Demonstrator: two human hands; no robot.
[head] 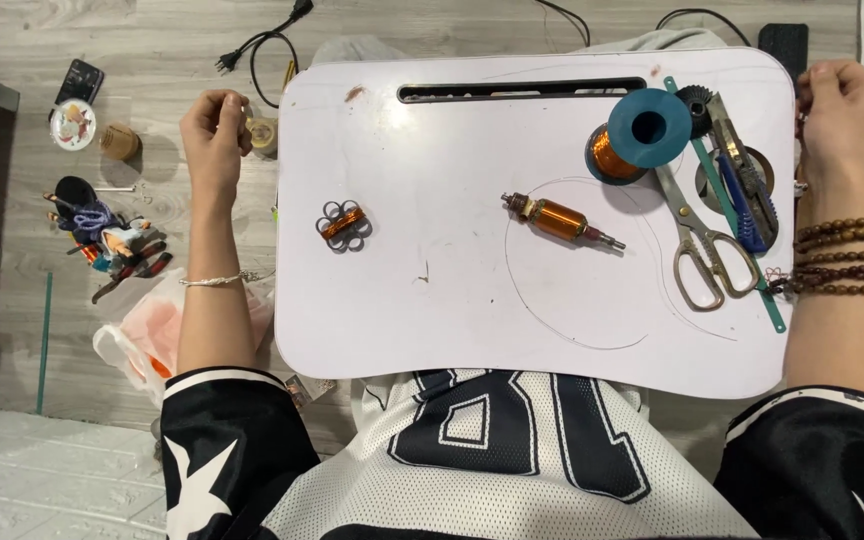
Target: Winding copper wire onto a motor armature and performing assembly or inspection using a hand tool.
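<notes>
A white worktop (432, 320) with rounded corners and a long slot near its far edge lies across the lap of a person in a black-and-white jersey, over a grey wood-look floor (152, 40). The left hand (214, 135) is off the worktop's left edge, above the floor, its fingers curled loosely around a small round tan roll (262, 135) that sits just beside the worktop's corner; how firmly it grips cannot be told. The right hand (840, 100) is at the far right corner, fingers bent in at the worktop's edge, and what it pinches, if anything, is hidden; wooden bead bracelets (847, 258) wrap that wrist. On the right part of the worktop lie scissors (704, 245), a blue utility knife (747, 200) and a thin green strip (742, 230), close together and overlapping. Just left of them stands a blue spool (642, 135) of copper wire. Near the middle lies a motor armature (560, 220) wound in copper, tilted, well apart from both hands. Further left lies a small metal core (343, 226) with a copper winding. On the floor to the left sit a heap of hand tools (112, 245), a plastic bag (147, 335) and a black power cord (262, 45)
</notes>
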